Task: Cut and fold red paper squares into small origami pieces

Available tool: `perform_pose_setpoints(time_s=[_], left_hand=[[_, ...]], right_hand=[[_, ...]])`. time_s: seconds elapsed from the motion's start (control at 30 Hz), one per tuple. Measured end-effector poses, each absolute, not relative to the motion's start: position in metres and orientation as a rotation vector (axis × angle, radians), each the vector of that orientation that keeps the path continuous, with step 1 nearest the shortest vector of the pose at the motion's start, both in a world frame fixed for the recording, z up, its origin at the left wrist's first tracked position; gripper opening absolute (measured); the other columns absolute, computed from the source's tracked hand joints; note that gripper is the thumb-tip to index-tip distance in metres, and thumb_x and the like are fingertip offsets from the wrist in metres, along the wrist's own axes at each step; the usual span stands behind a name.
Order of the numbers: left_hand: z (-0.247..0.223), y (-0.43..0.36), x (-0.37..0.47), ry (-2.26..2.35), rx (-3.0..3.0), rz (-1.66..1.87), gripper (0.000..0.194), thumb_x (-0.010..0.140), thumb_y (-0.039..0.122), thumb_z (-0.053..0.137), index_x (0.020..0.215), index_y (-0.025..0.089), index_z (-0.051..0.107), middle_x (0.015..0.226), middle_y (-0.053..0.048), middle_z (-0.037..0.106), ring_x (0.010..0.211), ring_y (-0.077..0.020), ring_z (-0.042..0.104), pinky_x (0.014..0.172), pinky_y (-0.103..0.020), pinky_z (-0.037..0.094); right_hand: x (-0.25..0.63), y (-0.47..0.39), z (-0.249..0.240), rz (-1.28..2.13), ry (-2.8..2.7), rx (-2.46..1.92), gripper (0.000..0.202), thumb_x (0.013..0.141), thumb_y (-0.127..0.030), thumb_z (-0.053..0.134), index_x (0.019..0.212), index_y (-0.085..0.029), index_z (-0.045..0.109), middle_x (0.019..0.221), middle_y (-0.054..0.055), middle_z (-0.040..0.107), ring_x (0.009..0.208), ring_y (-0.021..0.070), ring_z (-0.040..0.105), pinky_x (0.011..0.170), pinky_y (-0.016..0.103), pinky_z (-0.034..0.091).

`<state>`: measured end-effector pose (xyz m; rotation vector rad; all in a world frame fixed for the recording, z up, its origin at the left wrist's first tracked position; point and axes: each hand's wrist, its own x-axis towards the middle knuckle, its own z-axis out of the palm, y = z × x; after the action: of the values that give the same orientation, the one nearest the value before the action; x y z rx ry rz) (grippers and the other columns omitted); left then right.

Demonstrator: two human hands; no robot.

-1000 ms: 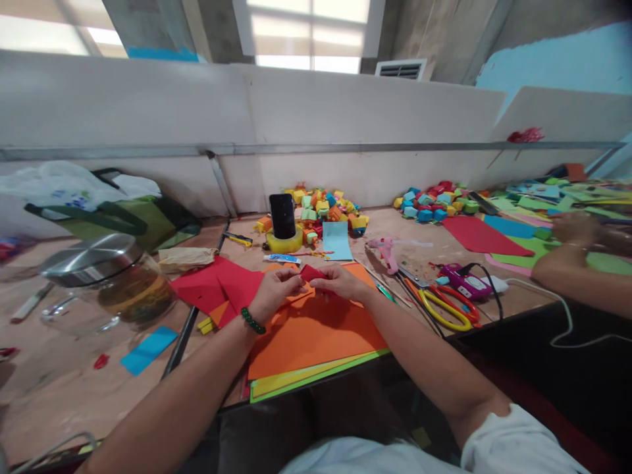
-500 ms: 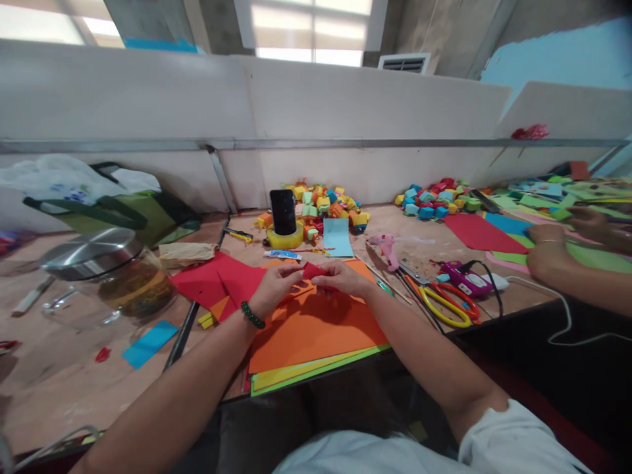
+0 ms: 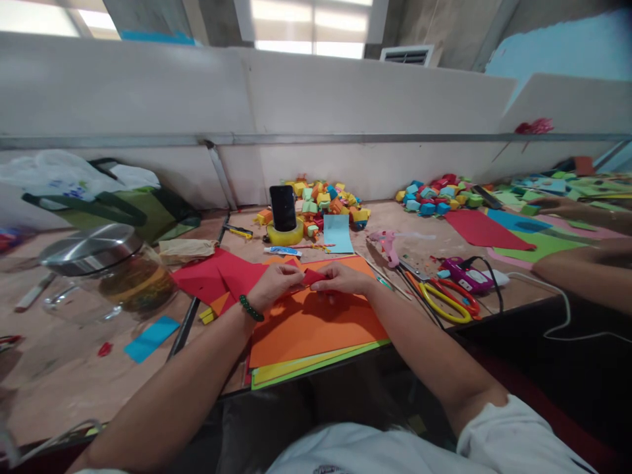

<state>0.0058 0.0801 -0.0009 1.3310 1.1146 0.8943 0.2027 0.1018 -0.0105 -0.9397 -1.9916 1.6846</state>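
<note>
A small folded piece of red paper (image 3: 312,276) is between my hands, just above the orange sheets. My left hand (image 3: 274,286), with a green bead bracelet at its wrist, pinches at the paper's left edge. Thumb and fingers of my right hand (image 3: 344,279) grip its right side and hide part of it. Beneath both hands lies a stack of coloured sheets with an orange sheet (image 3: 316,336) on top and yellow and green edges showing. Red paper sheets (image 3: 217,271) lie just left of my left hand.
A glass teapot (image 3: 133,283) stands at left. A phone (image 3: 283,209) leans in a tape roll (image 3: 286,235) before piled paper cubes (image 3: 326,201). A pink glue gun (image 3: 388,247), scissors (image 3: 447,299) and a purple power strip (image 3: 467,275) lie right, near another person's arms (image 3: 587,270).
My left fingertips have shifted slightly on the red paper, and the paper sits a little lower and flatter. At right, the other person's hands have moved apart, one drawn nearer the table's front.
</note>
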Motion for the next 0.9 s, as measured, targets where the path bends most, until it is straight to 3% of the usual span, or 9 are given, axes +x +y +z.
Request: perform_pose_setpoints(time_s=[0.27,0.43,0.57,0.9], left_hand=[[0.0035,0.0777,0.0065,1.136,1.380,0.862,0.017,0.055,0.032,0.072,0.059,0.015,0.071,0.058,-0.003,0.064,0.054,-0.0124,0.054,0.051,-0.022,0.040],[0.0053,0.0763,0.0086,1.142,1.408,0.878,0.015,0.054,0.029,0.068,0.048,0.016,0.063,0.045,0.003,0.050,0.045,-0.0079,0.040,0.045,-0.021,0.030],[0.0033,0.0770,0.0098,1.155,1.406,0.892,0.017,0.052,0.028,0.067,0.045,0.016,0.059,0.043,0.004,0.047,0.044,-0.0069,0.037,0.043,-0.020,0.028],[0.0048,0.0756,0.0104,1.198,1.363,0.890,0.027,0.062,0.041,0.071,0.053,0.016,0.064,0.055,-0.003,0.060,0.054,-0.0126,0.054,0.050,-0.022,0.042]], right_hand=[[0.2040,0.1013,-0.0104,1.710,-2.045,-0.971,0.041,0.071,-0.051,0.073,0.081,-0.012,0.069,0.055,-0.002,0.063,0.040,0.0063,0.052,0.044,0.018,0.042],[0.2045,0.1016,-0.0106,1.736,-2.075,-0.980,0.045,0.068,-0.054,0.074,0.079,-0.011,0.069,0.054,-0.002,0.064,0.040,0.0064,0.052,0.042,0.018,0.041],[0.2030,0.1012,-0.0103,1.748,-2.059,-0.981,0.044,0.067,-0.054,0.075,0.076,-0.012,0.068,0.054,-0.001,0.064,0.039,0.0063,0.052,0.043,0.018,0.041],[0.2043,0.1029,-0.0108,1.682,-2.014,-1.069,0.036,0.070,-0.047,0.074,0.073,-0.012,0.068,0.052,-0.002,0.062,0.040,0.0061,0.051,0.041,0.018,0.039]])
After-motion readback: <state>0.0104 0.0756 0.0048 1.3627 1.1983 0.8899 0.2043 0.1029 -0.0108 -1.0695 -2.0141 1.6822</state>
